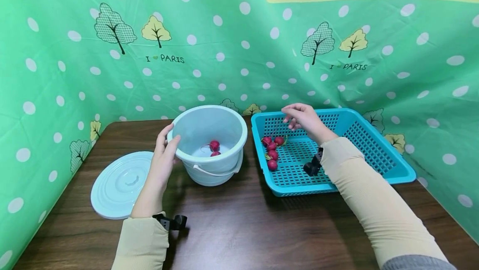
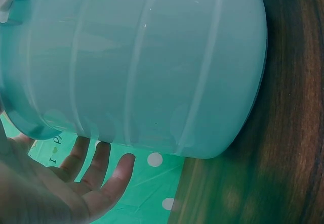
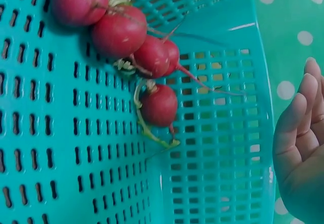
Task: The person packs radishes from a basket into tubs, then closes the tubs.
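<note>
Our right hand [image 1: 304,119] hovers with loose, empty fingers over the blue basket [image 1: 378,153]; the radishes [image 1: 272,148] lie just below-left of it, nearer than our left hand [image 1: 164,153], whose straight fingers steady the pail [image 1: 208,143].

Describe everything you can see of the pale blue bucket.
The bucket is pale blue, glossy plastic with a rolled rim, ribbed wall and a white handle hanging down its front. It stands upright and lidless on the wooden table, left of the basket. Two radishes lie inside. The left hand rests against its left side.
</note>
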Demonstrator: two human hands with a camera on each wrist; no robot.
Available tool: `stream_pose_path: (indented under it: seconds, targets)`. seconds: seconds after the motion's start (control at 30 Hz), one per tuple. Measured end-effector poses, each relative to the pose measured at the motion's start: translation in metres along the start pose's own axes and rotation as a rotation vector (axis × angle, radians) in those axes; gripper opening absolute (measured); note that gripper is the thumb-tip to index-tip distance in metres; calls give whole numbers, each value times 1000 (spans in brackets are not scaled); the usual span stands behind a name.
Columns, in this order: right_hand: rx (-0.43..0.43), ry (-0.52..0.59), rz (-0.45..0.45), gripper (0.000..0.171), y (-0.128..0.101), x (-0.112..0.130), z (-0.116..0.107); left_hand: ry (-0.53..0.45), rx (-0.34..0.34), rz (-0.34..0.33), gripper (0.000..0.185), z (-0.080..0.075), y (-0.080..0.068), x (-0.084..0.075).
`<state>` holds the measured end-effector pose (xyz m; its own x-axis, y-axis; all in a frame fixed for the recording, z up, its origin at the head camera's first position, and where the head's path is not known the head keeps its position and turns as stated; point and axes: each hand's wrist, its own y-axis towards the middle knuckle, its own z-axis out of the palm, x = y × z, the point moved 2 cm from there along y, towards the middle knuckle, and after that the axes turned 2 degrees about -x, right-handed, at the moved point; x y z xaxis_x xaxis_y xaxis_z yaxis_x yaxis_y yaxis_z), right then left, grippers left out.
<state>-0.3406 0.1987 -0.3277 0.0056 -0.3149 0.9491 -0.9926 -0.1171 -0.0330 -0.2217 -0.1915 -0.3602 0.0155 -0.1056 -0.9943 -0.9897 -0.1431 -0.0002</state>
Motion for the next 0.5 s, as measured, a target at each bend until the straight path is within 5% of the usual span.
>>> stream_pose_path:
  seconds: [0.5]
  targets:
    - [79, -93, 67, 45, 2, -13, -1, 0, -2, -4, 57, 0, 1, 1]
